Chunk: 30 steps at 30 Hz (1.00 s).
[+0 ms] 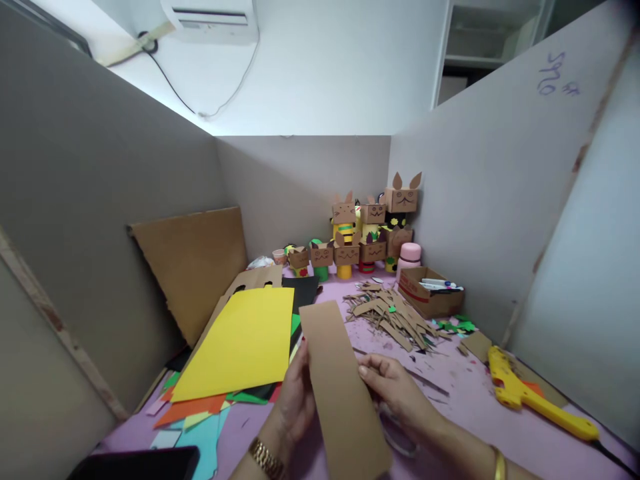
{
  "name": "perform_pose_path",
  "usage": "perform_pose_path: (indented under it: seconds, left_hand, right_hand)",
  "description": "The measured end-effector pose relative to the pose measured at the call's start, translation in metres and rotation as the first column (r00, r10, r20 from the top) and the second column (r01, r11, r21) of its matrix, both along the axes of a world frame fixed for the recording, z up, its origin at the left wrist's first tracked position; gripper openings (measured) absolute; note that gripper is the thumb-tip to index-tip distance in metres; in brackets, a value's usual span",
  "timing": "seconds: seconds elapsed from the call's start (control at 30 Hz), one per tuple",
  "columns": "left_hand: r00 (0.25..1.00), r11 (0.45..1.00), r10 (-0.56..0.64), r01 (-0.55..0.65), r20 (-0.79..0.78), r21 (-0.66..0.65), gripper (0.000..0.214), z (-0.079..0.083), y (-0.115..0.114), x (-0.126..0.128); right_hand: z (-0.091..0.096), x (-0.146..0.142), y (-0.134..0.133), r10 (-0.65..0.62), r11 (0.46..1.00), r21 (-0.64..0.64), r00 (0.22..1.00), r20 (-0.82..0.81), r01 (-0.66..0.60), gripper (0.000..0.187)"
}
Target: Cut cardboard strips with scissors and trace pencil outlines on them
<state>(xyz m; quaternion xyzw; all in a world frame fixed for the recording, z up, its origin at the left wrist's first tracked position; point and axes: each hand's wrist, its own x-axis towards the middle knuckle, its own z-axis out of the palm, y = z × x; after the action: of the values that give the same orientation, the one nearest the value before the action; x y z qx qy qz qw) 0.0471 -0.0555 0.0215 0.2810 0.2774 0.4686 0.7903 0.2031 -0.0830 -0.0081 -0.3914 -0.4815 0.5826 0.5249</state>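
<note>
A long rectangular strip of brown cardboard [343, 393] is held lengthwise over the purple tabletop. My left hand [299, 393] grips its left edge, the fingers partly hidden behind the strip. My right hand [393, 387] pinches the right edge between thumb and fingers. Below the right hand, a loop like a scissors handle [400, 437] shows; whether it hangs from the hand or lies on the table I cannot tell. Just left of the strip lies a yellow sheet [245, 347] on top of black and cardboard sheets.
Cardboard scraps [387, 310] lie beyond my right hand. A yellow glue gun [530, 397] rests at right, near a box of pens [430, 293]. Several cardboard animal figures [346, 253] and a pink bottle [409, 257] stand at the back. Coloured paper pieces [200, 433] and a dark device [135, 463] are front left.
</note>
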Motion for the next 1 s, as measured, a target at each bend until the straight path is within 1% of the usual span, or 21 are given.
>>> perform_pose_path:
  seconds: [0.07, 0.13, 0.2, 0.27, 0.3, 0.37, 0.43, 0.47, 0.5, 0.53, 0.6, 0.67, 0.73, 0.77, 0.83, 0.9, 1.0]
  left_hand:
    - [0.994, 0.995, -0.094, 0.097, 0.055, -0.037, 0.053, -0.002, -0.001, 0.0]
    - [0.983, 0.985, -0.153, 0.16, 0.107, -0.064, 0.059, -0.004, -0.001, -0.001]
    - [0.973, 0.979, -0.174, 0.188, 0.154, -0.082, 0.063, -0.006, 0.0, -0.002]
    - [0.966, 0.978, -0.169, 0.189, 0.195, -0.093, 0.065, -0.007, 0.001, -0.004]
    - [0.964, 0.979, -0.16, 0.183, 0.211, -0.095, 0.065, -0.007, 0.002, -0.005]
    - [0.962, 0.982, -0.139, 0.165, 0.236, -0.094, 0.064, -0.005, 0.003, -0.008]
    - [0.959, 0.983, -0.137, 0.163, 0.25, -0.086, 0.066, -0.002, 0.003, -0.01]
    - [0.957, 0.982, -0.143, 0.168, 0.254, -0.081, 0.067, 0.0, 0.002, -0.011]
    - [0.954, 0.981, -0.151, 0.176, 0.257, -0.076, 0.068, 0.002, 0.001, -0.011]
    - [0.954, 0.981, -0.157, 0.18, 0.257, -0.068, 0.067, 0.004, 0.001, -0.01]
    - [0.965, 0.985, -0.156, 0.168, 0.21, -0.04, 0.062, 0.004, -0.002, -0.007]
    - [0.987, 0.991, -0.132, 0.131, 0.096, 0.01, 0.05, 0.002, -0.004, -0.002]
    - [0.995, 0.993, -0.095, 0.097, -0.031, 0.065, 0.042, -0.003, -0.006, 0.003]
    - [0.994, 0.993, -0.077, 0.084, -0.079, 0.088, 0.044, -0.006, -0.007, 0.005]
    - [0.991, 0.99, -0.045, 0.061, -0.125, 0.126, 0.055, -0.01, -0.007, 0.008]
    - [0.99, 0.987, -0.019, 0.041, -0.139, 0.155, 0.061, -0.012, -0.007, 0.009]
    - [0.992, 0.986, -0.004, 0.026, -0.127, 0.166, 0.063, -0.011, -0.005, 0.009]
  right_hand:
    - [-0.008, -0.003, 0.002, -0.007, 1.0, -0.014, 0.999, -0.048, 0.006, 0.036]
    - [-0.017, -0.004, 0.002, -0.012, 1.0, -0.024, 0.997, -0.082, 0.01, 0.034]
    - [-0.023, -0.004, -0.002, 0.006, 0.999, -0.033, 0.996, -0.091, -0.009, 0.036]
    - [-0.023, -0.002, -0.007, 0.05, 0.998, -0.043, 0.995, -0.085, -0.054, 0.04]
    - [-0.021, -0.002, -0.011, 0.084, 0.995, -0.048, 0.993, -0.087, -0.088, 0.04]
    - [-0.014, -0.002, -0.019, 0.209, 0.975, -0.058, 0.972, -0.103, -0.216, 0.039]
    - [-0.007, -0.003, -0.025, 0.356, 0.927, -0.074, 0.925, -0.129, -0.367, 0.042]
    - [-0.005, -0.004, -0.027, 0.407, 0.905, -0.076, 0.903, -0.138, -0.419, 0.044]
    - [-0.005, -0.005, -0.028, 0.433, 0.892, -0.073, 0.891, -0.136, -0.445, 0.045]
    - [-0.005, -0.005, -0.028, 0.422, 0.899, -0.066, 0.898, -0.125, -0.432, 0.045]
    - [-0.01, -0.004, -0.023, 0.338, 0.939, -0.038, 0.936, -0.095, -0.343, 0.046]
    - [-0.015, -0.003, -0.016, 0.217, 0.976, -0.018, 0.973, -0.085, -0.219, 0.047]
    - [-0.019, -0.001, -0.009, 0.124, 0.992, -0.007, 0.988, -0.095, -0.125, 0.048]
    - [-0.019, 0.0, -0.007, 0.101, 0.995, -0.006, 0.99, -0.1, -0.102, 0.048]
    - [-0.018, 0.004, -0.004, 0.069, 0.997, -0.009, 0.992, -0.101, -0.071, 0.049]
    - [-0.015, 0.008, -0.003, 0.026, 0.999, -0.022, 0.995, -0.094, -0.028, 0.05]
    - [-0.011, 0.014, -0.002, -0.063, 0.997, -0.041, 0.996, -0.062, 0.06, 0.052]
